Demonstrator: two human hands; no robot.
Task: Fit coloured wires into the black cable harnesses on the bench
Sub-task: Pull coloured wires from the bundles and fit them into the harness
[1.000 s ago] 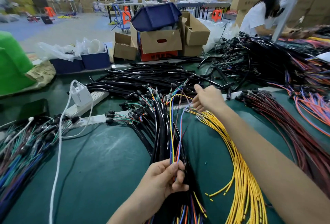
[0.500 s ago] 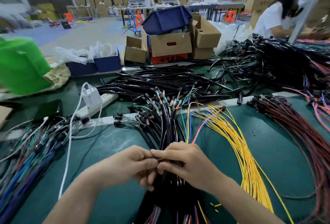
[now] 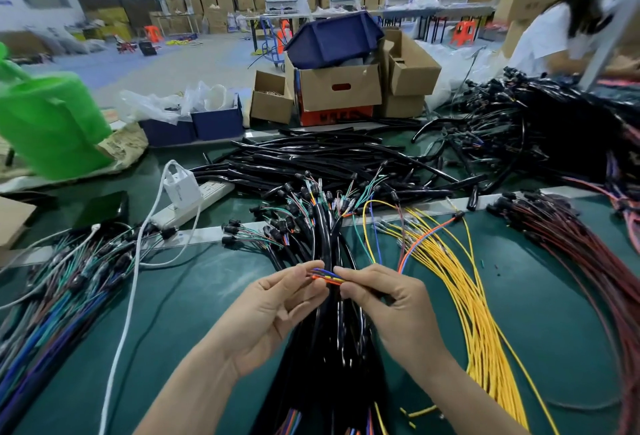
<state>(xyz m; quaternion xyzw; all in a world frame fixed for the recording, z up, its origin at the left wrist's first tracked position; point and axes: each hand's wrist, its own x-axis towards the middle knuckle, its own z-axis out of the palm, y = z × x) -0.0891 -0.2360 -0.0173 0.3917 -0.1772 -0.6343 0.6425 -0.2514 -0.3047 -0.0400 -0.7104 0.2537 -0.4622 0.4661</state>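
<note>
A thick bundle of black cable harnesses runs down the middle of the green bench, its connector ends fanned out at the far side. Above it my left hand and my right hand face each other and together pinch a short bunch of coloured wires, orange, blue and yellow, held level between the fingertips. From my right hand the same wires loop up and away toward the loose yellow wires lying to the right.
Dark red wires lie at the right, mixed finished harnesses at the left. A white charger on a power strip and its white cable cross the left bench. Black tubes and cardboard boxes are behind. A person works at the far right.
My right hand came back from the far yellow wire ends to meet my left hand over the black bundle. The hands have since drawn slightly apart, baring the coloured wires between them.
</note>
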